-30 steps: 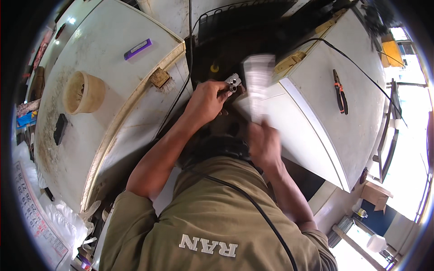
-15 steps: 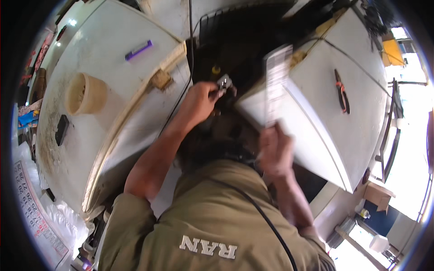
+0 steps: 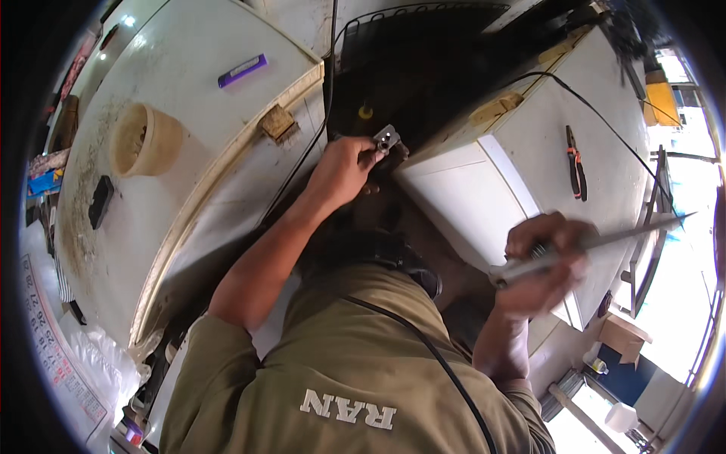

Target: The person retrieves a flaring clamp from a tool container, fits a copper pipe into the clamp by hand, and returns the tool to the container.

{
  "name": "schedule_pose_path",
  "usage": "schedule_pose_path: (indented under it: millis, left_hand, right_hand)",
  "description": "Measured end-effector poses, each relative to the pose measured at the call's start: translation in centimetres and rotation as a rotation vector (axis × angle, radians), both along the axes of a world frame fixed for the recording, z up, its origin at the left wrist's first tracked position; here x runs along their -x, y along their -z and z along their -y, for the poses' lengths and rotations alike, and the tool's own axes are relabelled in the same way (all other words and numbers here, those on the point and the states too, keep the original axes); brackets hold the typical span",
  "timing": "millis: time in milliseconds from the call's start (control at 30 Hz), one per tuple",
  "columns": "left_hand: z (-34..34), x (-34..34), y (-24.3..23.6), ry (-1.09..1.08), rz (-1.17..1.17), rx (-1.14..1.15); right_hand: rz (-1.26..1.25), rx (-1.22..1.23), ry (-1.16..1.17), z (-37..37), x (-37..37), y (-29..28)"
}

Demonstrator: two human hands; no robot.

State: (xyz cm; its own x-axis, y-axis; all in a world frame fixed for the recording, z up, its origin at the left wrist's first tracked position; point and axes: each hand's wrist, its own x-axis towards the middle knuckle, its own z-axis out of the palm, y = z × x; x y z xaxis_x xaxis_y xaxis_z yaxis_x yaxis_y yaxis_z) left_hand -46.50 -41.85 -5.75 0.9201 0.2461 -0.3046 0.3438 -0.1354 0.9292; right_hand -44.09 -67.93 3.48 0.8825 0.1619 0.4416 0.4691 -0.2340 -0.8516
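Left of the one pair of pliers, the left hand pinches one small metal piece, and on those pliers' near side the right hand grips one long blurry tool, so this looks like the holding step, and the next move likely needs both kept steady.

Illumination: strong daylight enters through the opening to the right of the right hand; this region is overexposed. The dark recess ahead of the left hand is in deep shadow, with little detail resolved. Small glare spots appear far ahead and left of the left hand. Sharpness: left hand, acceptable; right hand and its pointed tool, motion-blurred. Optics: straight edges bow outward from both hands; corners vignette to black.
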Motion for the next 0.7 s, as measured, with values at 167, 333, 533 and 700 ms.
schedule_pose_path:
  millis: [167, 333, 533, 700]
  left_hand:
    - [1.4, -0.4, -0.2, 0.056, 0.039, -0.073]
    - [0.7, 0.0, 0.2, 0.048, -0.027, -0.060]
    - [1.8, -1.3, 0.4, -0.003, 0.386, -0.440]
    - [0.9, -0.5, -0.1, 0.100, -0.107, -0.225]
  right_hand:
    - [0.028, 0.788, -0.205, -0.9, 2.0, 7.6]
    - [-0.022, -0.065, 0.010, 2.4, 0.3, 4.4]
    - [-0.167, 0.806, -0.208, -1.2, 1.7, 8.1]
    - [-0.306, 0.460, -0.058, 0.2, 1.2, 4.2]
